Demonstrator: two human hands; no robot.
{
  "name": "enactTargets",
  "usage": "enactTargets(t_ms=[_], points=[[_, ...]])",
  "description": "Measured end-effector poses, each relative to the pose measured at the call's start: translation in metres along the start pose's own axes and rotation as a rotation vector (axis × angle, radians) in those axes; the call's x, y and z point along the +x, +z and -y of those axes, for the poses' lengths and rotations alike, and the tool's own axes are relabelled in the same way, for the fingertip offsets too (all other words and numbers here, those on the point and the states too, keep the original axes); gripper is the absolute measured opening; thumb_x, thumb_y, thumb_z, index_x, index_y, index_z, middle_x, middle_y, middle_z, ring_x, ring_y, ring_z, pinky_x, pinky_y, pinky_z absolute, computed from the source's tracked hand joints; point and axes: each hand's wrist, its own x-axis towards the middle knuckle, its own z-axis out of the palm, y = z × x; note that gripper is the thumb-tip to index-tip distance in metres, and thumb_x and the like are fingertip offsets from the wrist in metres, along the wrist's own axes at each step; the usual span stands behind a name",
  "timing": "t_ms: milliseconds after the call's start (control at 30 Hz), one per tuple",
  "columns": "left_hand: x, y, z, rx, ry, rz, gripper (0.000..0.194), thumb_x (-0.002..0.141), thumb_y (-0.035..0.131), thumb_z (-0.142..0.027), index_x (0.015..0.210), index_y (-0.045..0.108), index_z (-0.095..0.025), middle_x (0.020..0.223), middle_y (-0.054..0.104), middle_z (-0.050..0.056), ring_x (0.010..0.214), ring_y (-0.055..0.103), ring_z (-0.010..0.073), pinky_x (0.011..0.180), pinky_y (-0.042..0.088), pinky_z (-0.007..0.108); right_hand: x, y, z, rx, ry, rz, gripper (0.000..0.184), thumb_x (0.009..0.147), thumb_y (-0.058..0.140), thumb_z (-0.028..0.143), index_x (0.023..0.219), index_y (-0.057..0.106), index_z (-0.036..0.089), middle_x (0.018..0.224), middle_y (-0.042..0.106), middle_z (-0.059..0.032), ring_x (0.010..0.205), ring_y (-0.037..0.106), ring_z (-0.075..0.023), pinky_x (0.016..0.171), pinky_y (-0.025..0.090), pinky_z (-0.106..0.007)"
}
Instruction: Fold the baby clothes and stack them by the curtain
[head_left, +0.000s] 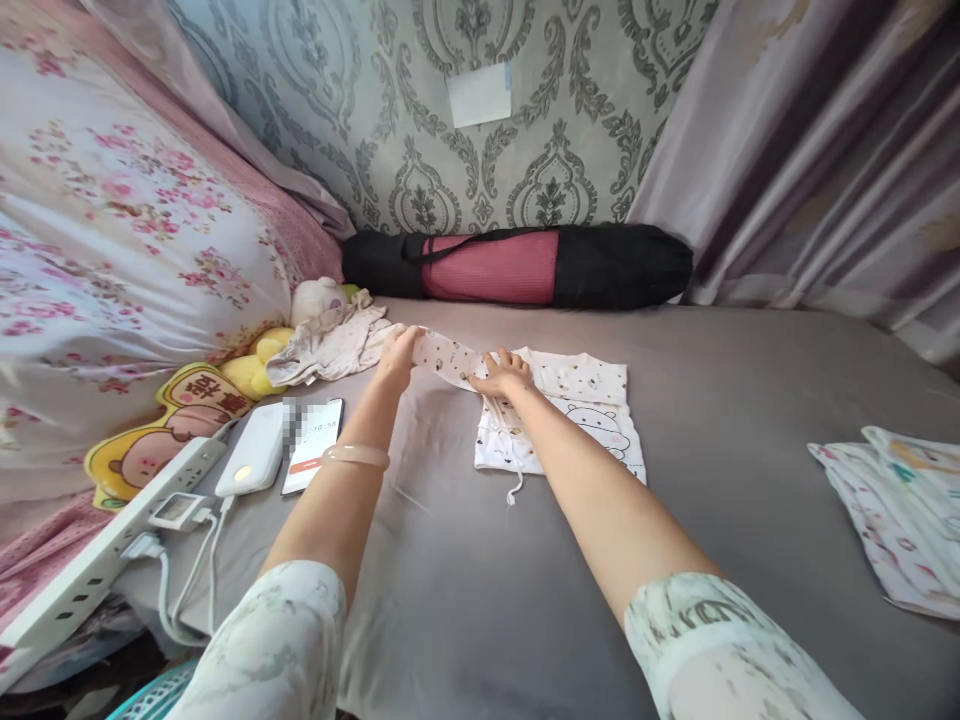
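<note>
A white baby garment [562, 378] with small prints and a cartoon animal lies partly folded on the grey bed sheet [465, 560]. My left hand [403, 352] is closed on the end of a printed sleeve or leg stretched out to the left. My right hand [504, 374] lies flat with fingers spread on the garment, where that strip joins the rest. A white tie string [514, 490] hangs off its near edge. Just left of my left hand is a crumpled light cloth [337, 340].
Folded printed clothes [900, 520] lie at the right edge. At the left are a phone [315, 445], a white power bank [253, 448], a power strip [112, 550] with cables, and plush toys [202, 395]. A black and pink bag [491, 268] lies along the wall.
</note>
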Motion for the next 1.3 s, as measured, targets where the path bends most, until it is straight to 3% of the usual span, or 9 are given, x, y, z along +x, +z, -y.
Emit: enactTargets(t_ms=[133,300,400,567,700,867,1000,1100,1300], points=[[-0.019,0.026,-0.017,0.000,-0.018,0.063,0.015,0.079,0.053,-0.033,0.085,0.056,-0.019,0.079,0.062,0.003,0.076,0.063,0.0172,0.064,0.051,0.027,0.000,-0.005,-0.012,0.201,-0.083,-0.065,0.072,0.089,0.048,0.050,0.152,0.030,0.021,0.159,0.027,-0.0090,0.145,0.023,-0.0265,0.116,0.020,-0.038],[-0.040,0.066,-0.030,-0.014,-0.020,0.094,0.013,0.087,0.047,-0.029,0.085,0.052,-0.018,0.083,0.063,0.006,0.077,0.064,0.0169,0.065,0.054,0.029,-0.014,-0.017,-0.042,0.781,0.035,-0.307,0.046,0.097,0.030,0.030,0.134,0.054,0.013,0.131,0.061,-0.0139,0.120,0.057,-0.0227,0.103,0.042,-0.035],[-0.052,0.093,-0.030,-0.006,0.013,0.122,0.015,0.091,0.045,-0.031,0.087,0.051,-0.018,0.087,0.063,0.007,0.080,0.064,0.0170,0.066,0.055,0.029,-0.030,-0.024,-0.059,1.080,0.072,-0.154,0.049,0.101,0.020,0.032,0.131,0.052,0.011,0.120,0.067,-0.0174,0.101,0.067,-0.0213,0.089,0.052,-0.036],[-0.078,0.131,-0.018,0.071,0.149,0.192,0.025,0.094,0.043,-0.040,0.093,0.053,-0.018,0.103,0.067,0.010,0.098,0.065,0.0197,0.082,0.053,0.032,-0.044,-0.030,-0.082,1.391,0.152,0.031,0.064,0.100,0.003,0.040,0.137,0.042,0.006,0.129,0.059,-0.0231,0.103,0.067,-0.0226,0.087,0.053,-0.038],[-0.088,0.137,-0.009,0.001,0.206,0.454,0.041,0.096,0.034,-0.052,0.102,0.056,-0.018,0.114,0.068,0.013,0.110,0.063,0.0217,0.094,0.048,0.035,-0.044,-0.027,-0.096,1.453,0.228,-0.014,0.070,0.099,0.001,0.050,0.133,0.049,0.013,0.117,0.067,-0.0191,0.105,0.066,-0.0285,0.089,0.051,-0.050],[-0.072,0.111,0.009,0.184,0.206,0.259,0.038,0.086,0.042,-0.023,0.122,0.050,-0.014,0.124,0.064,0.014,0.115,0.060,0.0215,0.097,0.047,0.036,-0.044,-0.019,-0.100,1.583,0.260,-0.090,0.039,0.098,0.038,0.041,0.123,0.055,0.016,0.105,0.071,-0.0141,0.095,0.068,-0.0244,0.085,0.055,-0.047],[-0.068,0.089,0.026,0.511,0.251,0.381,0.071,0.073,0.052,-0.016,0.142,0.035,-0.015,0.142,0.051,0.014,0.120,0.056,0.0259,0.103,0.044,0.040,-0.044,-0.013,-0.099,1.530,0.298,-0.254,0.017,0.086,0.054,0.013,0.102,0.061,0.014,0.086,0.070,-0.0067,0.075,0.068,-0.0169,0.072,0.059,-0.034],[-0.073,0.084,0.033,0.751,0.336,0.501,0.083,0.071,0.053,-0.015,0.149,0.024,-0.014,0.152,0.039,0.015,0.136,0.041,0.0290,0.112,0.033,0.043,-0.045,-0.012,-0.103,1.308,0.300,-0.358,0.011,0.083,0.055,0.013,0.090,0.063,0.014,0.077,0.068,-0.0045,0.067,0.067,-0.0165,0.064,0.057,-0.028],[-0.077,0.088,0.037,1.101,0.411,0.609,0.070,0.084,0.038,-0.023,0.152,0.022,-0.019,0.159,0.025,0.009,0.148,0.016,0.0303,0.117,0.016,0.054,-0.062,-0.011,-0.117,0.462,0.303,-0.493,0.023,0.088,0.048,0.021,0.105,0.064,0.017,0.103,0.069,-0.0124,0.100,0.065,-0.0273,0.080,0.051,-0.034]])
